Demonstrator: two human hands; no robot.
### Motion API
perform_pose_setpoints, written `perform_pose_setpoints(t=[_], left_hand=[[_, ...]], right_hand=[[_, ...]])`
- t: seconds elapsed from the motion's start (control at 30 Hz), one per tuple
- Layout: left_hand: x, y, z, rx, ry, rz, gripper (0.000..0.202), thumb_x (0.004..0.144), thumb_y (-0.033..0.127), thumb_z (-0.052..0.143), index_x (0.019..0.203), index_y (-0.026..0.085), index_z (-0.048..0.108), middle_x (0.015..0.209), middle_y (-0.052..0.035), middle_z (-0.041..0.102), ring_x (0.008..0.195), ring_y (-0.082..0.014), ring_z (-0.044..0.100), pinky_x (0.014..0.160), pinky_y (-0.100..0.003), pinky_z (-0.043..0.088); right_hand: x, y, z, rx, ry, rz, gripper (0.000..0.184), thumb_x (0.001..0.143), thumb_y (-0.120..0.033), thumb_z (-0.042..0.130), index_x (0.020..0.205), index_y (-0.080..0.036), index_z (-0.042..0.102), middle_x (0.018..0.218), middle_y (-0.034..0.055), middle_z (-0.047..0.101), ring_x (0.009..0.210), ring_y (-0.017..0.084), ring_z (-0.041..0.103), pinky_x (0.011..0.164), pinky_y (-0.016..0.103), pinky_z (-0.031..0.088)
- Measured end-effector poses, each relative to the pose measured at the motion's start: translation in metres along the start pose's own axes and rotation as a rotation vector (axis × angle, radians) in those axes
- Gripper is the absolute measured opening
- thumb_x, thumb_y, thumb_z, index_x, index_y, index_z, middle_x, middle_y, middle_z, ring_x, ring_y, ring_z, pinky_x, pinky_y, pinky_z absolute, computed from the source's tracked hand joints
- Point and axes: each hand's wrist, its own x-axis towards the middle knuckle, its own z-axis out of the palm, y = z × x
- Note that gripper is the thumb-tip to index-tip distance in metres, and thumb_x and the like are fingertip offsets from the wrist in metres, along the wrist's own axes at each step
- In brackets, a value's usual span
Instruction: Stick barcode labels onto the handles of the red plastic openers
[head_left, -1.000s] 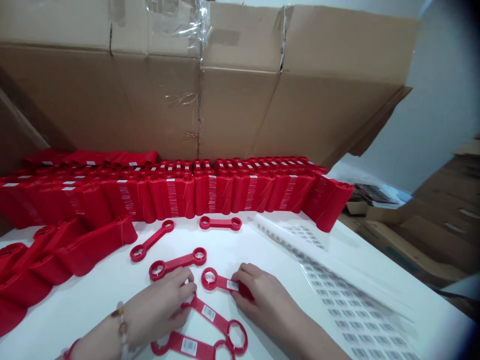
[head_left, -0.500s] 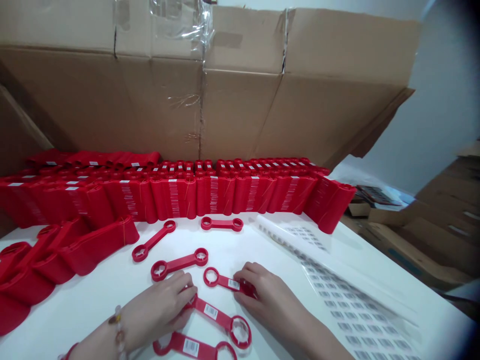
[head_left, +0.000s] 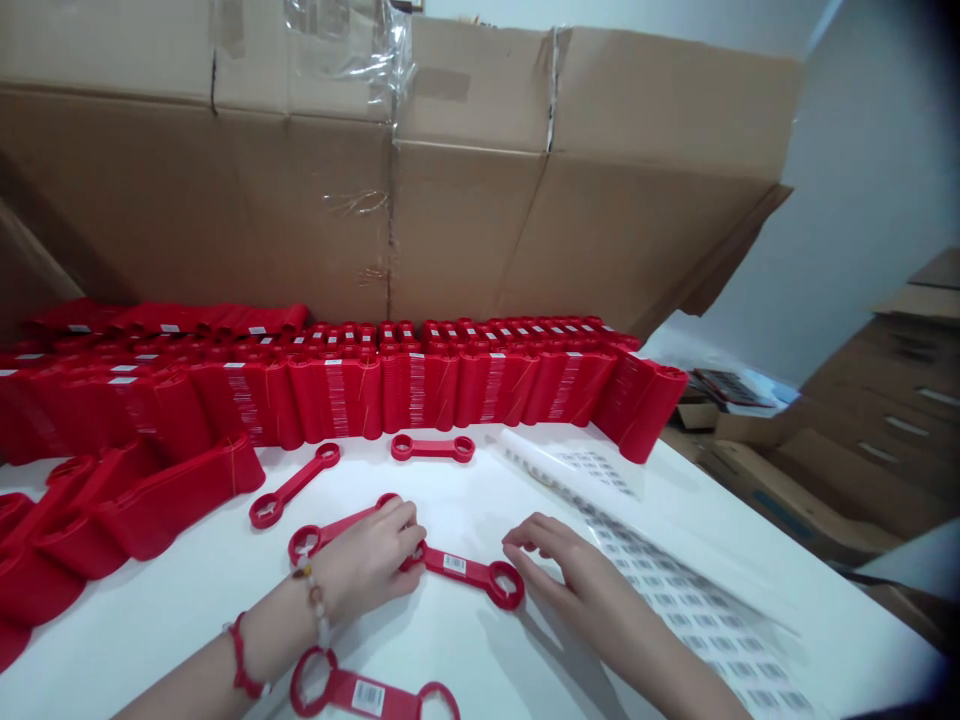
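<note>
My left hand (head_left: pixel 375 555) is closed on the left end of a red plastic bar with a ring at each end (head_left: pixel 476 572). A barcode label is stuck on that bar; its left ring is mostly hidden by my fingers. Just off its right ring, my right hand (head_left: pixel 566 570) is open, thumb and fingers apart, holding nothing. Behind my left hand lies an unlabelled red bar (head_left: pixel 330 530), partly covered. Nearest me is another labelled red bar (head_left: pixel 341 690), cut off by the lower edge.
Two more unlabelled bars, one at the left (head_left: pixel 296 487) and one further back (head_left: pixel 433 448), lie on the white table. Barcode label sheets (head_left: pixel 675 600) spread at the right, partly curled. Stacked red bundles (head_left: pixel 420 390) line the back before a cardboard box (head_left: pixel 457 220); loose bundles (head_left: pixel 172 495) sit left.
My left hand has moved forward with a labelled bar. My right hand has let go of its bar and shifted right. Only one labelled bar now shows between the hands, where two were visible.
</note>
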Motion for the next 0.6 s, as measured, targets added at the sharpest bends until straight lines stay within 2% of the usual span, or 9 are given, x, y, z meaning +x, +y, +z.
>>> perform_pose_setpoints(t=[0.07,0.17,0.27,0.33,0.37,0.43,0.5,0.6], left_hand=[[-0.003,-0.003,0.002,-0.026,0.001,0.005,0.006,0.090,0.019,0.054,0.089,0.015,0.058,0.096,-0.0084,0.055,0.095,-0.0220,0.052,0.080,-0.034,0.047],[-0.008,-0.006,0.001,-0.080,-0.018,0.006,0.011,0.092,0.024,0.055,0.099,0.016,0.058,0.104,-0.0086,0.056,0.099,-0.0219,0.051,0.084,-0.035,0.047],[-0.008,-0.010,0.000,-0.138,-0.041,-0.005,0.015,0.094,0.027,0.055,0.104,0.016,0.057,0.106,-0.0080,0.057,0.097,-0.0201,0.053,0.083,-0.033,0.047],[-0.007,-0.012,-0.001,-0.175,-0.049,-0.010,0.015,0.093,0.026,0.057,0.104,0.016,0.057,0.106,-0.0074,0.057,0.095,-0.0185,0.054,0.083,-0.032,0.047],[-0.006,-0.014,-0.002,-0.192,-0.053,-0.008,0.015,0.093,0.026,0.058,0.103,0.016,0.058,0.106,-0.0072,0.057,0.095,-0.0181,0.054,0.084,-0.031,0.047],[-0.005,-0.016,-0.003,-0.220,-0.060,-0.004,0.014,0.091,0.026,0.059,0.102,0.016,0.059,0.106,-0.0071,0.057,0.095,-0.0181,0.055,0.084,-0.031,0.047],[-0.005,-0.018,-0.004,-0.237,-0.063,-0.004,0.014,0.091,0.026,0.060,0.102,0.016,0.060,0.104,-0.0071,0.057,0.095,-0.0184,0.055,0.084,-0.031,0.047],[-0.006,-0.019,-0.005,-0.250,-0.058,-0.021,0.014,0.088,0.025,0.062,0.099,0.016,0.060,0.102,-0.0066,0.056,0.092,-0.0181,0.054,0.082,-0.030,0.046]], right_hand=[[-0.008,0.001,0.001,0.024,-0.002,-0.002,0.026,0.101,-0.042,0.043,0.102,-0.025,0.063,0.105,0.0024,0.060,0.097,0.018,0.058,0.087,0.032,0.042],[-0.019,-0.006,0.010,0.009,0.070,-0.034,0.022,0.101,-0.039,0.045,0.111,-0.025,0.059,0.111,0.0040,0.058,0.102,0.019,0.057,0.090,0.032,0.043],[-0.028,-0.019,0.038,-0.013,0.046,-0.143,0.018,0.099,-0.030,0.047,0.108,-0.023,0.060,0.109,0.0063,0.058,0.099,0.019,0.057,0.086,0.031,0.047],[-0.032,-0.026,0.067,-0.047,-0.057,-0.301,0.019,0.094,-0.028,0.056,0.111,-0.021,0.062,0.111,0.0074,0.060,0.098,0.020,0.058,0.086,0.032,0.048],[-0.033,-0.028,0.082,-0.078,-0.080,-0.387,0.023,0.089,-0.029,0.064,0.110,-0.021,0.063,0.108,0.0072,0.062,0.094,0.022,0.059,0.081,0.033,0.049],[-0.033,-0.031,0.106,-0.150,-0.024,-0.515,0.031,0.083,-0.033,0.073,0.109,-0.019,0.064,0.101,0.0077,0.064,0.085,0.024,0.059,0.072,0.035,0.049],[-0.033,-0.032,0.119,-0.168,0.007,-0.528,0.027,0.082,-0.026,0.073,0.106,-0.019,0.064,0.099,0.0073,0.064,0.083,0.023,0.058,0.070,0.033,0.049],[-0.035,-0.031,0.119,-0.156,0.013,-0.529,0.016,0.082,-0.016,0.071,0.096,-0.018,0.063,0.094,0.0058,0.063,0.083,0.020,0.058,0.069,0.028,0.048]])
